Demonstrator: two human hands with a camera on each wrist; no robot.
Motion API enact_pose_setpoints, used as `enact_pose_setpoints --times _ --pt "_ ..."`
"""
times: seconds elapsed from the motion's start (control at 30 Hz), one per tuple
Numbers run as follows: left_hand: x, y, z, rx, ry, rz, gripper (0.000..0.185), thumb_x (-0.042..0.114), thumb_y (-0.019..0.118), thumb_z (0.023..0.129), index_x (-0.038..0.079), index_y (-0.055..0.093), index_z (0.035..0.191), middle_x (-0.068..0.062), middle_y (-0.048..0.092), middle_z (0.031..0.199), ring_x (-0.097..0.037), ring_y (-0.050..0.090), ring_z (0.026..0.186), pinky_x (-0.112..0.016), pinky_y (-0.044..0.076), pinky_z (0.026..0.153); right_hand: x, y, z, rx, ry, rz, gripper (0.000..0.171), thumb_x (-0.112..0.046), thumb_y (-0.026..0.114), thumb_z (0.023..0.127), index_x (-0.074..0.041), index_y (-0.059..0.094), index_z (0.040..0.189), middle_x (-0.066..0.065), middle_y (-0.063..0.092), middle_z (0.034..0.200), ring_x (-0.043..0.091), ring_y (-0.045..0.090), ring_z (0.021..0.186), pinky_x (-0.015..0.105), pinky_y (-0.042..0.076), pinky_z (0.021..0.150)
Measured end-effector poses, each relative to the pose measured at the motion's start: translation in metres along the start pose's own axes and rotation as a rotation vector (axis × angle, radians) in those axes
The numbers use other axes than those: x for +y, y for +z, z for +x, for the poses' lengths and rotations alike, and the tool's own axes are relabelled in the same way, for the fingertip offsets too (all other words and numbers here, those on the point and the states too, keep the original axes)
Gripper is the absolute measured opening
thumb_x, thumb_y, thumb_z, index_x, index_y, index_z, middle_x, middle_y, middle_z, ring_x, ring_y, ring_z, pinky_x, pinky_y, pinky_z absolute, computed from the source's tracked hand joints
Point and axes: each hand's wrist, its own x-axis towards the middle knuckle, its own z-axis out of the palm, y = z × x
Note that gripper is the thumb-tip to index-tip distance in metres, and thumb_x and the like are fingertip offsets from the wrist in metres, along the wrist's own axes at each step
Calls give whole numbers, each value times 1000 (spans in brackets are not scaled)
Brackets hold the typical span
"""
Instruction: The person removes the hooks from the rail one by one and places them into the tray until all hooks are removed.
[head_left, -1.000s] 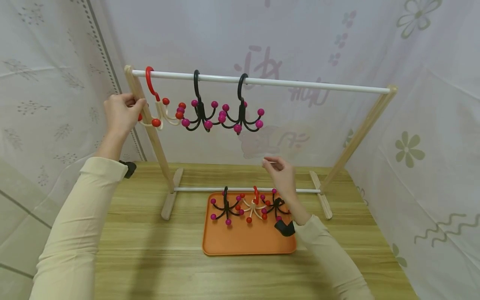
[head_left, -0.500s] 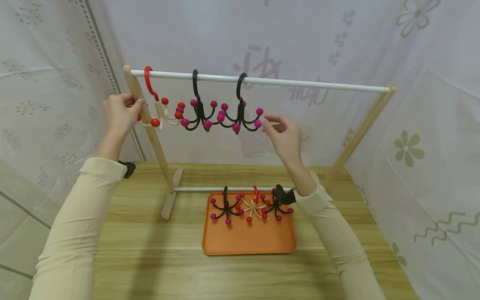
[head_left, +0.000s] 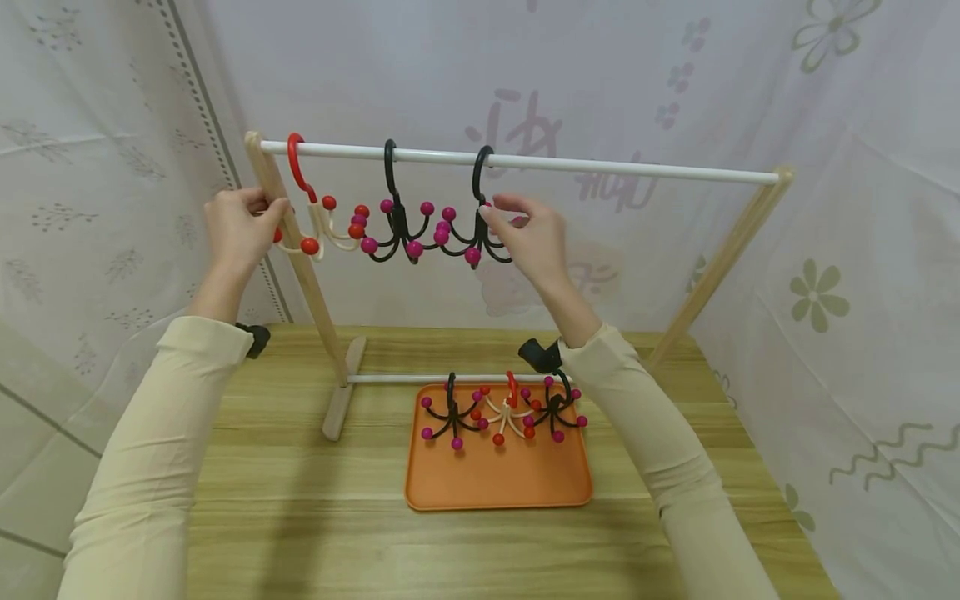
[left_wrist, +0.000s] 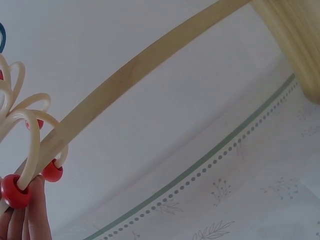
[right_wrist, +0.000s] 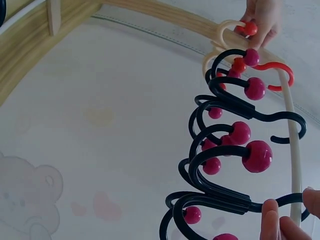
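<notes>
At the left end of the rod, my left hand (head_left: 238, 229) pinches a ball-tipped arm of the multi-hook hanger with the red hook and cream arms (head_left: 320, 221). Fingers (left_wrist: 37, 210) show behind its red ball in the left wrist view. Beside it hang two black multi-hook hangers with magenta balls, a middle one (head_left: 400, 221) and a right one (head_left: 482, 221). My right hand (head_left: 534, 237) is at the neck of the right one, thumb and fingertips apart beside the hook. The right wrist view shows its fingers (right_wrist: 270, 220) close by the black hook stem.
The rack has a white top rod (head_left: 637, 169) and wooden legs (head_left: 708, 267). Below, an orange tray (head_left: 498, 487) bears a black hanger (head_left: 453, 417), a red-and-cream hanger (head_left: 506, 412) and another black hanger (head_left: 555, 408) on the wooden table (head_left: 300, 517).
My right hand has risen from above the tray to the rod's level, then moved left to the neck of the right black hanger. The left hand keeps its place.
</notes>
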Motion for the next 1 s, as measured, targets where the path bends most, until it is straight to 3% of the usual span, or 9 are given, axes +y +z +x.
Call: enact_pose_setpoints --times 0.2,0.43,0.53,0.8,1.0 --pt "-1 0 0 2 -6 -3 42 33 48 89 1 58 115 -17 59 108 -17 57 84 -20 47 70 -6 8 8 -44 22 42 36 -25 66 79 -6 62 109 6 66 88 21 62 72 25 49 61" --pt "-2 1 1 5 7 26 42 33 47 89 1 58 114 -16 59 107 -19 57 85 -22 48 70 -33 9 2 -110 41 102 37 -13 61 84 2 54 116 12 58 109 19 62 77 25 48 72" --pt "-2 1 1 4 11 29 42 33 48 89 0 59 114 -17 59 107 -18 57 84 -21 48 69 -43 7 -2 -102 53 100 32 -9 58 85 5 54 114 15 58 107 21 62 79 28 48 73" --pt "-2 0 3 7 14 26 40 30 49 89 -1 59 112 -18 59 105 0 53 66 -10 42 56 -14 6 16 -30 12 117 22 -12 61 83 1 62 101 10 63 88 21 61 75 24 48 66" --pt "-1 0 3 11 17 28 40 30 49 89 0 59 112 -18 59 105 0 52 66 -10 41 55 -9 5 17 9 -41 119 18 -11 61 83 1 63 97 11 63 80 19 61 71 24 46 65"
